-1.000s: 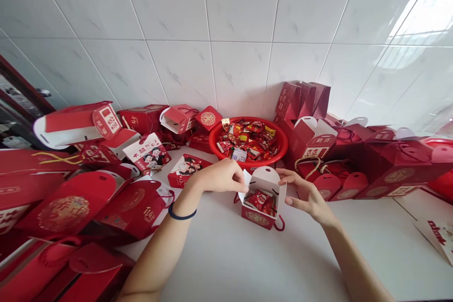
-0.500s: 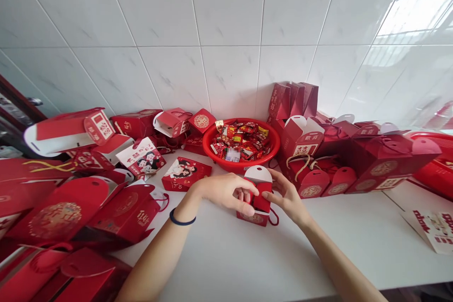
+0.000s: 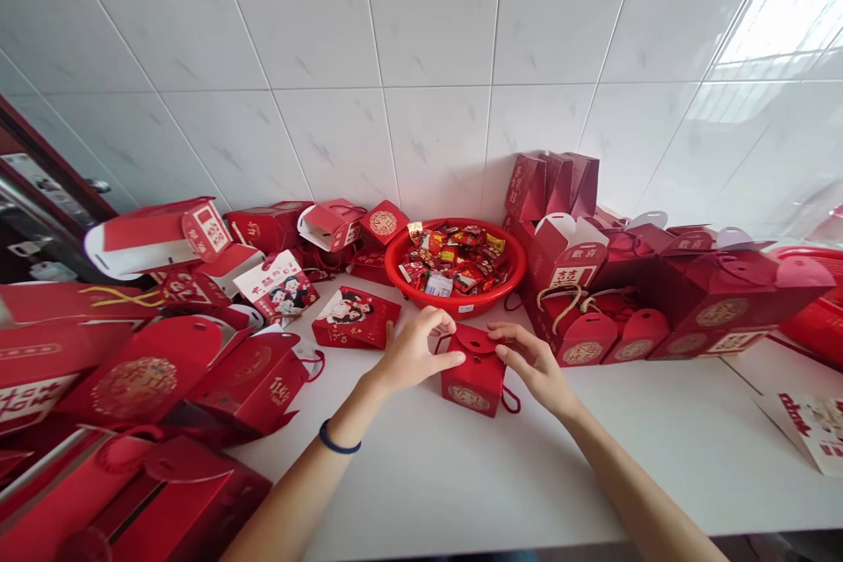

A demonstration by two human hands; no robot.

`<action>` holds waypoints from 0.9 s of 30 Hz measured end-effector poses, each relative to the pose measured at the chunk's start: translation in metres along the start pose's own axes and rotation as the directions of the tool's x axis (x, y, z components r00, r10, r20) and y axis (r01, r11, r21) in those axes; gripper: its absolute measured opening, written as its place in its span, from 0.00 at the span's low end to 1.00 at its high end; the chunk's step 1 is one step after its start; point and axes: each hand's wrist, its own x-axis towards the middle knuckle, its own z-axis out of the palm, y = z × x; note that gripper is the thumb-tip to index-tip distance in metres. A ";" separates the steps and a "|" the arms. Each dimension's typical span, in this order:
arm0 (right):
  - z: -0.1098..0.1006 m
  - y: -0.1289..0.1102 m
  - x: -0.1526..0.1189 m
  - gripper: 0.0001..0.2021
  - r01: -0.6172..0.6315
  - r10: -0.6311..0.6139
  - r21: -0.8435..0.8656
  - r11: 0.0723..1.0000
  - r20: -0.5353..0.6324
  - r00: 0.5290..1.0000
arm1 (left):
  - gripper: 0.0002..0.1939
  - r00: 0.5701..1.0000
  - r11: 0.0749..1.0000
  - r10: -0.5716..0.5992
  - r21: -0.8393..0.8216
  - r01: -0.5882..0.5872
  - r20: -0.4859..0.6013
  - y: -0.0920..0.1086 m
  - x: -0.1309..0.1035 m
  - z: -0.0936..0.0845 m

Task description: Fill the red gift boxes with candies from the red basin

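A small red cardboard gift box [image 3: 471, 388] with a gold emblem stands on the white table, its rounded top flap folded down. Left of its top, my left hand [image 3: 416, 356] grips it, thumb along the near side and fingers curled behind. On the opposite side, my right hand [image 3: 535, 367] holds the flap's edge with curved fingers. A dark red cord loop [image 3: 510, 401] sticks out at the box's right side. Just behind, a red plastic basin [image 3: 454, 302] holds wrapped candies [image 3: 464, 262]. The box's inside is hidden.
Red gift boxes [image 3: 243, 386] crowd the left, several with raised flaps. A box with a printed couple [image 3: 356, 319] lies left of the basin. More boxes [image 3: 717, 299] stand right. A printed card [image 3: 807, 430] lies at the far right. Wall tiles [image 3: 435, 140] rise behind.
The box's raised white-lined flap has folded down over the top. My left hand has drawn back from the box's opening to its left side. The view has shifted slightly.
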 end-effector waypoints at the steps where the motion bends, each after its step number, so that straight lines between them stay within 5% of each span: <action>1: 0.000 0.000 0.000 0.17 -0.007 0.007 0.009 1.000 0.003 1.000 | 0.14 0.999 0.999 0.034 -0.012 -0.034 0.007 -0.003 -0.001 0.002; 8: 0.001 -0.004 -0.001 0.20 -0.047 0.047 0.010 0.999 0.008 0.999 | 0.17 0.979 0.989 0.032 -0.151 -0.002 0.202 -0.012 0.002 0.009; 14: 0.000 0.004 0.003 0.24 -0.085 0.075 -0.095 0.992 -0.098 0.992 | 0.17 0.992 0.987 -0.064 -0.138 0.080 0.111 -0.022 -0.004 0.000; 21: 0.002 0.011 0.005 0.26 -0.158 0.172 -0.127 0.979 0.112 0.979 | 0.17 0.998 0.994 -0.051 -0.095 0.056 0.048 -0.024 -0.011 -0.004; 27: 0.005 0.018 0.006 0.20 -0.209 0.209 -0.054 0.977 0.003 0.978 | 0.17 0.994 0.996 -0.076 -0.041 0.079 0.075 -0.019 -0.012 -0.004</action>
